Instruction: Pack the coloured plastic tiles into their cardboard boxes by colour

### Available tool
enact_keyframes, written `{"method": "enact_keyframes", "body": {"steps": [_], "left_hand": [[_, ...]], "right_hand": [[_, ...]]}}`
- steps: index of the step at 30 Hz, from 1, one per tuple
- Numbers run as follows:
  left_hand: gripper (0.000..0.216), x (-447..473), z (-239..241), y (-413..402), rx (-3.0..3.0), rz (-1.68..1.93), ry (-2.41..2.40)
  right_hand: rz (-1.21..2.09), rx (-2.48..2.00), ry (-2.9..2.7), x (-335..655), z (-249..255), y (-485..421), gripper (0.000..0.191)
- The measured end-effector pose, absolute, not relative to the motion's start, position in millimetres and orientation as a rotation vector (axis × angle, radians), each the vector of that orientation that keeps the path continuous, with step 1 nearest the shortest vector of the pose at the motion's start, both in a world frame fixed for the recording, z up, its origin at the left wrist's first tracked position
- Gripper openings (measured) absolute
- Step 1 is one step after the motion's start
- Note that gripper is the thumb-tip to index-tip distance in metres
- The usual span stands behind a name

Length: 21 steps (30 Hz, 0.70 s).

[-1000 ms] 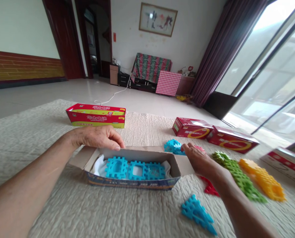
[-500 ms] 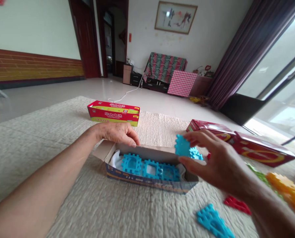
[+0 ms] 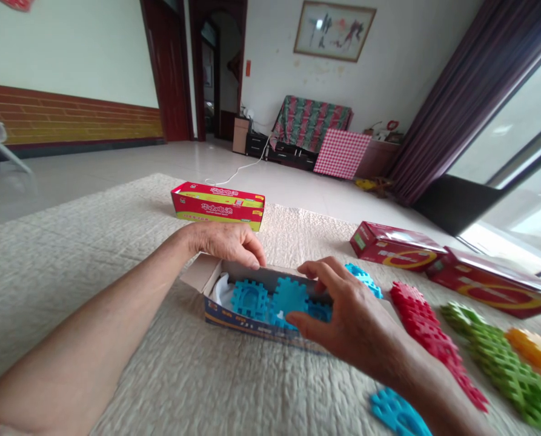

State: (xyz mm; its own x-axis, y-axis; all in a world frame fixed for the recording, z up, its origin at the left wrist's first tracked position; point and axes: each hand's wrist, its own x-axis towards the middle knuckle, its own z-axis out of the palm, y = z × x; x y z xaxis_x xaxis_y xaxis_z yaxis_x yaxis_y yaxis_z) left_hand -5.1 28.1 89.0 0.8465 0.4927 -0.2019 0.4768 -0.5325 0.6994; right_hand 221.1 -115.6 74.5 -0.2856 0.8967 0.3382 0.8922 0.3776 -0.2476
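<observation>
A long, open cardboard box with a dark blue printed front lies on the mat. Thumb and curled fingers of my left hand hold its back wall. White plastic wrapping and blue interlocking plastic pieces are inside. Over the box's right half is my right hand, thumb and fingers spread around the right side of a solid blue square piece. That piece rests over the middle of the row, and my thumb overlaps its lower edge. My hand partly covers another blue piece.
On the right lie rows of red, green and orange pieces. Loose blue pieces lie near my right forearm, others behind that hand. A red-yellow box and two dark red boxes stand farther back.
My right hand has moved left and brought the solid blue piece from the box's right end to its middle; its fingers have spread. My left hand keeps its place on the box.
</observation>
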Motion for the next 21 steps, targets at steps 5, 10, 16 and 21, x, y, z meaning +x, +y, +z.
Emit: {"method": "enact_keyframes", "body": {"steps": [5,10,16,21], "left_hand": [[0.026,-5.1,88.6,29.3,2.229,0.007,0.705],[0.026,-5.2,88.4,30.5,2.255,-0.001,0.7],[0.027,-4.4,89.8,29.7,2.272,-0.032,0.719],[0.029,-4.7,88.6,31.0,2.246,-0.041,0.719]], "right_hand": [[-0.15,-1.493,-2.075,237.0,89.5,-113.9,0.031],[-0.363,-1.604,-1.916,290.3,103.9,-100.9,0.013],[-0.167,-2.042,-2.014,357.8,73.9,-86.3,0.018],[-0.015,-2.251,-2.059,363.5,52.7,-84.2,0.026]]}}
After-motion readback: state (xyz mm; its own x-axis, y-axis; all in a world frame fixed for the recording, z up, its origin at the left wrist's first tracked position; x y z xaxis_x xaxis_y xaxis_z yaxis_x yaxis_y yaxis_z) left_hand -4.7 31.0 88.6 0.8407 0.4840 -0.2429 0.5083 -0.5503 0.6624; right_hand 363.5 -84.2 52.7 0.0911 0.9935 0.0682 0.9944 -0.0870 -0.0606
